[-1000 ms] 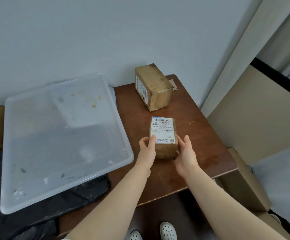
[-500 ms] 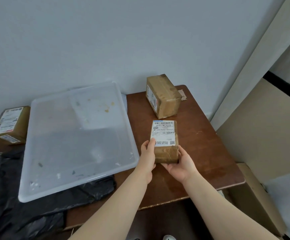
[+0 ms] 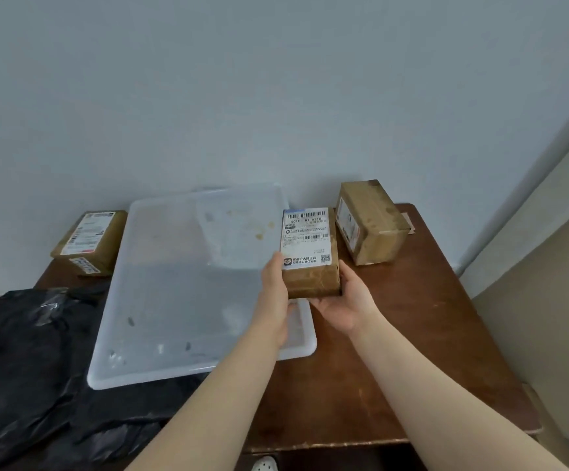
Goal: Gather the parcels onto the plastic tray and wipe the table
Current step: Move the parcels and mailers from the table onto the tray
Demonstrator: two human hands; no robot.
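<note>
At the centre of the frame, both hands hold a small brown parcel (image 3: 310,253) with a white shipping label on top. The left hand (image 3: 274,294) grips its left side and the right hand (image 3: 344,300) cups its lower right corner. The parcel is above the right edge of the clear plastic tray (image 3: 160,368). A second parcel (image 3: 371,222) sits on the brown table (image 3: 429,334) at centre right, and a third (image 3: 89,243) at the left. A black plastic bag (image 3: 21,368) fills the lower left.

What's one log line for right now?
left hand: grips labelled parcel | right hand: supports it below | parcel: at plastic tray edge | waiting: left parcel, right parcel
</note>
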